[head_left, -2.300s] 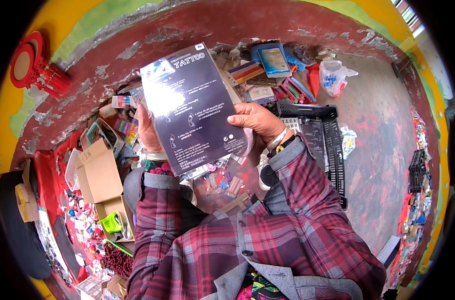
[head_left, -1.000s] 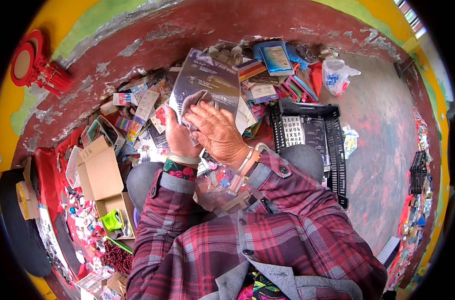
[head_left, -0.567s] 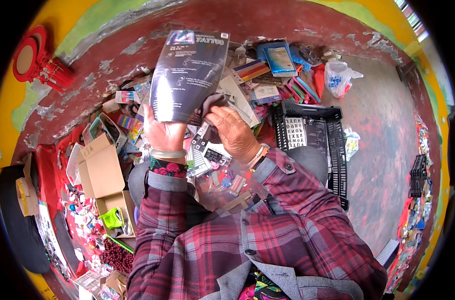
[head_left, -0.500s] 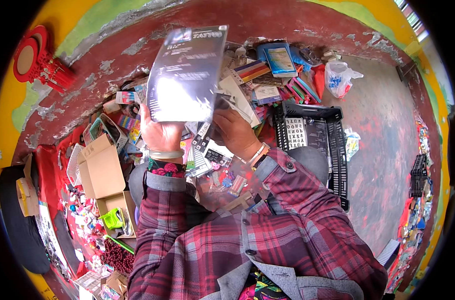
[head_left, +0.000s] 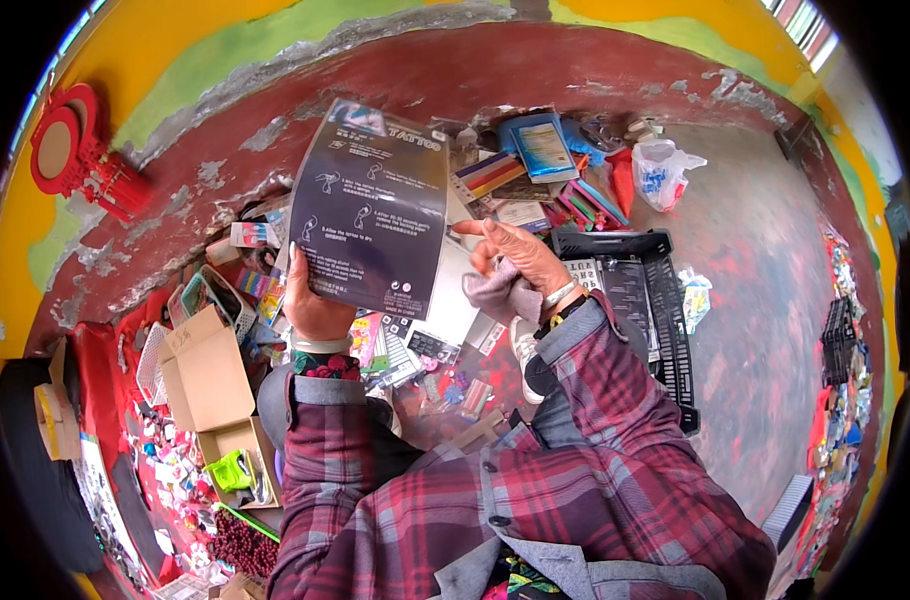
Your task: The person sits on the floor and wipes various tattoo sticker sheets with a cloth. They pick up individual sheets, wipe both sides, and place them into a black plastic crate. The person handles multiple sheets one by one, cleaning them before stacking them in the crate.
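Observation:
My left hand (head_left: 313, 305) grips the lower left corner of a dark, glossy printed sheet (head_left: 370, 215) with small line drawings, held up and facing me. To the right of the sheet is my right hand (head_left: 520, 258), its index finger stretched toward the sheet's edge. A crumpled greyish-pink cloth (head_left: 505, 292) is held against the palm by its other fingers. Beneath the hands lie white sheets (head_left: 460, 325), partly hidden by the dark sheet, and small packets (head_left: 395, 355).
A black plastic crate (head_left: 675, 330) with printed sheets stands to my right. An open cardboard box (head_left: 210, 365) sits at left. Along the wall are a blue packet (head_left: 542, 148), colourful stationery (head_left: 593, 205) and a white plastic bag (head_left: 663, 172). Many small items (head_left: 175, 460) cover the floor at left.
The dark sheet has come down slightly and its glare has gone. My right hand has moved up and right, away from below the sheet, and the cloth now shows in it.

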The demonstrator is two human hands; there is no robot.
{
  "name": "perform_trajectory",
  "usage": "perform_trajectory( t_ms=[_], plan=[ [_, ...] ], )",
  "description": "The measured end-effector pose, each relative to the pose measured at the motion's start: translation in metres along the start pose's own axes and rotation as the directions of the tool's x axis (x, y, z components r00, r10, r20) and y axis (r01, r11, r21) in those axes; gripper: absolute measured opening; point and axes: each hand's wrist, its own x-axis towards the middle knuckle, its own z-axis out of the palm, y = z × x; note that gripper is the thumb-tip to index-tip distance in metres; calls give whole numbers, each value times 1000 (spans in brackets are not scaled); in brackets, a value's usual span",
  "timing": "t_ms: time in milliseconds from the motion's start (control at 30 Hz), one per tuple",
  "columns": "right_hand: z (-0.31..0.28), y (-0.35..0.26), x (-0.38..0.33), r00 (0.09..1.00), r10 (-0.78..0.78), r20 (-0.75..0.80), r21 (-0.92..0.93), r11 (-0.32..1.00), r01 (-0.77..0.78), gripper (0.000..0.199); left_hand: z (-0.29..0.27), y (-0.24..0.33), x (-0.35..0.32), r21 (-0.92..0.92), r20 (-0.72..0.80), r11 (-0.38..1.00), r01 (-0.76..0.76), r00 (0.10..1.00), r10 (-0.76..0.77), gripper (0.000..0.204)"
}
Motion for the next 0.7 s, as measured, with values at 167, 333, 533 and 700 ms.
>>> perform_trajectory(
  t_ms=[167,333,533,700],
  plan=[
    [-1,6,-5,994,-102,46,136,986,95,28,13,-12,-4,68,15,993,97,995,-98,45],
    [-4,-2,-28,980,-164,-114,150,972,180,15,-6,-25,-3,465,-94,867,179,984,-153,45],
    [-56,-63,-97,735,-569,-369,-392,812,432,18,-5,-42,5,509,50,811,286,931,-360,68],
    [-121,-95,-192,468,-703,-536,-753,649,112,21,-13,-49,7,611,-137,694,381,914,-381,59]
  ],
)
